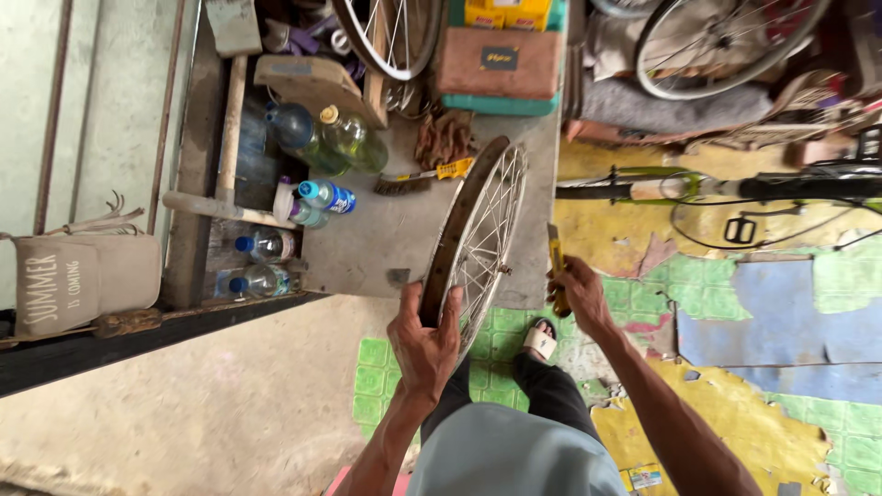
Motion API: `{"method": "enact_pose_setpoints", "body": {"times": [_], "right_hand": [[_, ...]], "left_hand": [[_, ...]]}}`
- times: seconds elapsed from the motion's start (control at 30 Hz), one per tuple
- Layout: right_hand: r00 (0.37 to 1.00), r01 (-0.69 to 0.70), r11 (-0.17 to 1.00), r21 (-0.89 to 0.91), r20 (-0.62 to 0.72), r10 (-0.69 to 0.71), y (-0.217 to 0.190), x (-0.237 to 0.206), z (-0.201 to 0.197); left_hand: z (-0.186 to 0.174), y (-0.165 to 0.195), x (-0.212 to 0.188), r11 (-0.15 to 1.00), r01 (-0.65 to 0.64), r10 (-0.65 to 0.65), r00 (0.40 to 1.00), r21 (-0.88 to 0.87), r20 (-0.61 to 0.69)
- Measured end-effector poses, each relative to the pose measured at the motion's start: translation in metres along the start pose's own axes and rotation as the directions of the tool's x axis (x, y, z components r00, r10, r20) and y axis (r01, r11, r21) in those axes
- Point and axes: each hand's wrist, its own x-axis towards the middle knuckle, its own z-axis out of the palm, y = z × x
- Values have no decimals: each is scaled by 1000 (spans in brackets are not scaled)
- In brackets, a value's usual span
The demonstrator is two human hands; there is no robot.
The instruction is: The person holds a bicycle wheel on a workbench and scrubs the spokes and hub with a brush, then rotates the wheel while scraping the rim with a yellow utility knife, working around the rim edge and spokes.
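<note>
A spoked bicycle wheel [482, 230] with a dark rim strip stands upright on the floor in front of me. My left hand [424, 335] grips its near rim from above. To the right of the wheel, my right hand [579, 289] holds a yellow utility knife [555, 262] with the blade pointing up, a little apart from the spokes. My sandalled foot [540, 342] rests on green tiles just below the wheel.
Several plastic bottles [303, 197] stand at left by a wooden shelf. A wire brush [418, 179], rags and a brown box [499, 60] lie behind the wheel. Other wheels [726, 46] and a green bicycle frame [698, 186] sit at upper right. A beige cloth bag [83, 280] hangs far left.
</note>
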Motion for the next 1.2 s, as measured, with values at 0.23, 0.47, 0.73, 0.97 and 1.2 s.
{"method": "enact_pose_setpoints", "body": {"times": [0.23, 0.47, 0.73, 0.97, 1.2], "right_hand": [[912, 354, 743, -568, 34, -408, -40, -38, 4], [639, 627, 341, -700, 213, -739, -79, 2, 16], [684, 629, 374, -682, 256, -684, -41, 31, 21], [666, 685, 405, -606, 293, -686, -24, 38, 32], [695, 651, 504, -568, 180, -696, -39, 11, 57]], "left_hand": [[10, -2, 20, 980, -155, 143, 985, 128, 94], [13, 6, 68, 969, -152, 129, 984, 193, 123], [8, 11, 79, 967, -181, 167, 982, 182, 86], [0, 7, 74, 974, -161, 155, 987, 157, 44], [-5, -1, 81, 971, -164, 164, 986, 173, 14]]}}
